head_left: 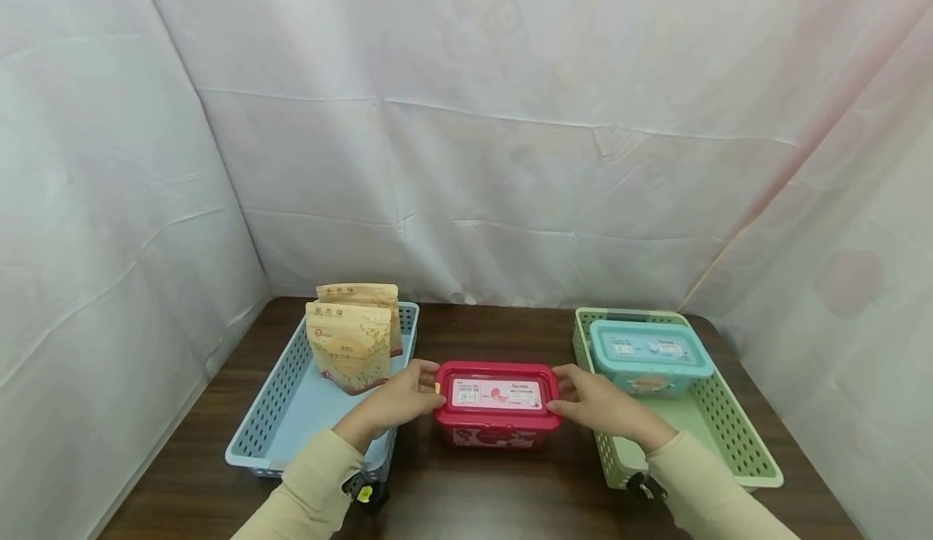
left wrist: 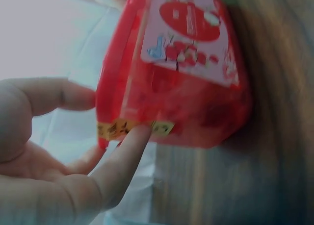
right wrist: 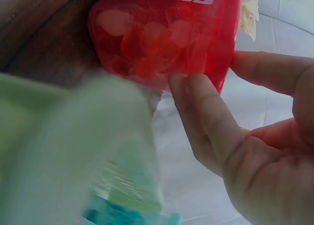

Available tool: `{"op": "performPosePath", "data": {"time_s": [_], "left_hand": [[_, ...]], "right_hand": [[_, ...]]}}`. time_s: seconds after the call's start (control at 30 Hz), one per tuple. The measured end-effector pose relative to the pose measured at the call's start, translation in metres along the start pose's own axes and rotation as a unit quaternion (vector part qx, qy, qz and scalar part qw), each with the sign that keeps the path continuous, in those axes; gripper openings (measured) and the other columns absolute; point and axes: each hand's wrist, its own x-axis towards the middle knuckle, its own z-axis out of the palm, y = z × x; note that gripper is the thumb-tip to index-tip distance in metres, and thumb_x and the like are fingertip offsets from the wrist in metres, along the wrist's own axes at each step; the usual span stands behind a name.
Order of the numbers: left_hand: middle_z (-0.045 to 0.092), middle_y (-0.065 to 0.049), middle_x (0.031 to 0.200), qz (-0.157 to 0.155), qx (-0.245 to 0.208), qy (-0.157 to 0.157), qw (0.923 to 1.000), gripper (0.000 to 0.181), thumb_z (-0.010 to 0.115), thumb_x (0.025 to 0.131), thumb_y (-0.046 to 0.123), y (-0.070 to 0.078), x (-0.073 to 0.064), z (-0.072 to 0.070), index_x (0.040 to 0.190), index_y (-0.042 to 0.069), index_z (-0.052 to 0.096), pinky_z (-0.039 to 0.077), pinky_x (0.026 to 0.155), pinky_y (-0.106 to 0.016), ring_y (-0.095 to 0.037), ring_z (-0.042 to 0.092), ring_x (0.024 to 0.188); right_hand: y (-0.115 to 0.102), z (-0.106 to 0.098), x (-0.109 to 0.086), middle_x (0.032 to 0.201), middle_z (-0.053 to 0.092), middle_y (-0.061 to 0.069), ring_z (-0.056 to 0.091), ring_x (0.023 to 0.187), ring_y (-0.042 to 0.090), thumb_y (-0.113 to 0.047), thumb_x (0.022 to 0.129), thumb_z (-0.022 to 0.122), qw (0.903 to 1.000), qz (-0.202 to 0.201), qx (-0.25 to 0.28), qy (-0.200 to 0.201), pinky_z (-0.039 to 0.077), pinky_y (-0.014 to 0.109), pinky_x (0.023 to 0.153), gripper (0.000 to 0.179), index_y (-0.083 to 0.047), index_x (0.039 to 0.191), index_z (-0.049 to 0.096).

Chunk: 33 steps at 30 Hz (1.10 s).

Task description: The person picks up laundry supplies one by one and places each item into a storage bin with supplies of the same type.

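A red lidded plastic tub (head_left: 499,436) with a pink-and-white label on its lid is in the middle of the head view, close over the dark table. My left hand (head_left: 402,398) grips its left end, the thumb at the lid's rim and a fingertip on the yellow sticker (left wrist: 115,130) in the left wrist view. At the opposite end my right hand (head_left: 603,402) holds the tub, thumb at the lid edge and fingers against the side wall. Rounded shapes show through the red wall (right wrist: 147,43) in the right wrist view.
On the left, a blue basket (head_left: 273,390) holds two upright yellow pouches (head_left: 350,346). A green basket (head_left: 739,418) on the right contains a turquoise lidded tub (head_left: 652,354) at its far end. White cloth (head_left: 474,176) hangs behind the brown table (head_left: 503,495).
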Motion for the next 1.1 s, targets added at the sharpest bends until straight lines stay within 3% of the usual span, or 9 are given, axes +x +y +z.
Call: {"op": "performPosePath", "data": {"time_s": [0.13,0.27,0.43,0.63,0.83,1.1], "left_hand": [[0.053,-0.023,0.124,-0.035,-0.079,0.006,0.9962,0.059,0.068,0.092,0.006,-0.004,0.002,0.003,0.139,-0.011,0.037,0.057,0.088,-0.046,-0.029,0.063,0.105],[0.052,-0.024,0.126,-0.047,-0.1,0.008,0.9939,0.061,0.067,0.092,0.007,-0.006,0.001,0.004,0.141,-0.013,0.035,0.056,0.089,-0.046,-0.03,0.062,0.107],[0.052,-0.027,0.131,-0.044,-0.067,-0.014,0.9967,0.064,0.067,0.093,0.01,-0.005,-0.002,0.004,0.143,-0.015,0.034,0.053,0.094,-0.049,-0.032,0.062,0.111],[0.054,-0.027,0.129,-0.032,-0.059,-0.032,0.9972,0.059,0.06,0.097,0.009,-0.003,-0.004,0.005,0.143,-0.017,0.033,0.052,0.094,-0.052,-0.032,0.064,0.108],[0.055,-0.027,0.128,-0.028,-0.061,-0.038,0.997,0.059,0.056,0.098,0.01,-0.002,-0.005,0.004,0.144,-0.018,0.031,0.051,0.094,-0.054,-0.032,0.066,0.105],[0.057,-0.026,0.127,-0.023,-0.042,-0.043,0.9979,0.059,0.058,0.098,0.009,-0.001,-0.005,0.002,0.144,-0.018,0.033,0.054,0.091,-0.053,-0.032,0.066,0.105]], "right_hand": [[0.005,0.0,0.002,0.106,0.067,0.007,0.065,0.1,0.024,-0.022,0.093,0.074,0.999,0.02,0.04,-0.008,0.056,0.037,0.076,0.06,0.008,0.137,0.049],[0.01,0.0,0.003,0.11,0.064,0.011,0.064,0.1,0.023,-0.023,0.094,0.073,0.9912,0.044,0.121,-0.029,0.057,0.04,0.08,0.065,0.008,0.143,0.043],[0.016,0.001,0.005,0.123,0.06,0.02,0.065,0.104,0.027,-0.017,0.096,0.069,0.9616,0.063,0.257,-0.072,0.056,0.045,0.089,0.07,0.017,0.145,0.032],[0.023,0.004,0.005,0.124,0.06,0.022,0.065,0.105,0.029,-0.015,0.101,0.06,0.9321,0.059,0.341,-0.108,0.054,0.046,0.092,0.068,0.022,0.145,0.023],[0.022,0.005,0.003,0.12,0.06,0.021,0.065,0.102,0.028,-0.013,0.104,0.049,0.928,0.051,0.354,-0.106,0.054,0.045,0.093,0.06,0.023,0.143,0.022],[0.021,0.006,0.0,0.127,0.056,0.024,0.065,0.106,0.029,-0.012,0.105,0.047,0.9252,0.048,0.363,-0.1,0.054,0.041,0.094,0.058,0.024,0.144,0.022]]}}
